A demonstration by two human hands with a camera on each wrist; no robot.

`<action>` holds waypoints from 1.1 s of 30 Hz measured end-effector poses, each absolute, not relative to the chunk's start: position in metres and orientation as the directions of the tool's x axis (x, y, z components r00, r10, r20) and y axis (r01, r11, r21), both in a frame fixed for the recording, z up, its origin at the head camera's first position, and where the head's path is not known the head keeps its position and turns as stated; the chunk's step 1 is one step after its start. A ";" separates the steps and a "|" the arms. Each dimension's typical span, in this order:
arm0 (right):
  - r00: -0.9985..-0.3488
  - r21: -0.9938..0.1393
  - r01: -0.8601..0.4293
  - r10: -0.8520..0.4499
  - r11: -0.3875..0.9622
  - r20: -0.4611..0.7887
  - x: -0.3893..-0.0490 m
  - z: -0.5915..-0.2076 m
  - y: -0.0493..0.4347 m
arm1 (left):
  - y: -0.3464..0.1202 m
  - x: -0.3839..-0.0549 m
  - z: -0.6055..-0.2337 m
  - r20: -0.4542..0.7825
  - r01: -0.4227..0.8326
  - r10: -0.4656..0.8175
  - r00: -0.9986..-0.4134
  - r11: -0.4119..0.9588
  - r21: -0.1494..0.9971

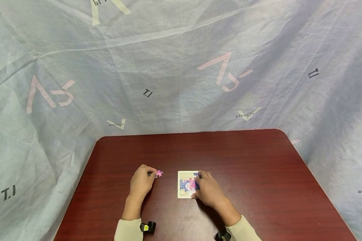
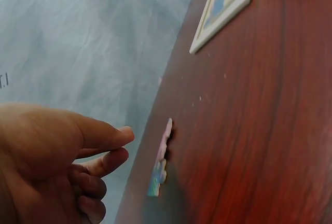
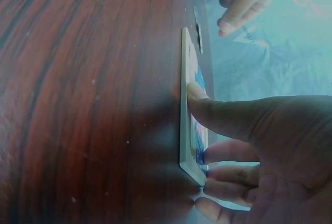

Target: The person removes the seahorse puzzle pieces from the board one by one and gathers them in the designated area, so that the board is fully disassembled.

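Observation:
A square jigsaw puzzle (image 1: 186, 185) in a pale frame (image 1: 179, 184) lies flat on the table. It shows pink, blue and cream pieces. My right hand (image 1: 209, 190) holds the frame at its right side, thumb (image 3: 199, 97) on the near edge and fingers toward the far corner, hiding part of the picture. To the left, my left hand (image 1: 141, 182) hovers by loose pink and blue jigsaw pieces (image 2: 161, 156) lying on the tabletop. In the left wrist view its thumb and forefinger tips come close together, apart from the pieces, with nothing visible between them.
The dark red wooden table (image 1: 259, 167) has rounded far corners. A grey printed cloth (image 1: 175, 83) hangs behind it and at both sides. Black wrist cameras (image 1: 151, 227) sit at the cuffs of the light sleeves (image 1: 128, 231).

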State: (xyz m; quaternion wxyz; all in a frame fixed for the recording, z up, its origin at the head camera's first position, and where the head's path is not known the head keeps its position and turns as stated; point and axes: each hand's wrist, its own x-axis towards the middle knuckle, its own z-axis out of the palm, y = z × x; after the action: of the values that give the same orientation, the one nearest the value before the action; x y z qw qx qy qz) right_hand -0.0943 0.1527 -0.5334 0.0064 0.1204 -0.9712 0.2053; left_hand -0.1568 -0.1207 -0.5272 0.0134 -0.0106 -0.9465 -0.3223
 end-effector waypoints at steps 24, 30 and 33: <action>-0.976 -0.486 -0.205 -0.213 0.850 0.040 -0.102 -0.539 0.162 | -0.072 -0.131 -0.516 0.074 0.176 0.166 -0.983 0.760 0.626; -0.986 -0.581 -0.159 -0.158 0.798 0.053 -0.104 -0.541 0.165 | -0.062 -0.127 -0.514 0.093 0.226 0.214 -0.972 0.768 0.600; -0.986 -0.590 -0.159 -0.153 0.791 0.061 -0.104 -0.541 0.167 | -0.056 -0.126 -0.514 0.106 0.268 0.255 -0.961 0.769 0.581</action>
State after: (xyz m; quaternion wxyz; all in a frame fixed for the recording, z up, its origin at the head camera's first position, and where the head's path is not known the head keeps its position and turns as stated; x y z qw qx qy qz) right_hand -0.1040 0.1673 -0.5414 0.0047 0.0825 -0.9464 0.3122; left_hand -0.1259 -0.0558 -0.5138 0.0105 -0.1389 -0.9403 -0.3105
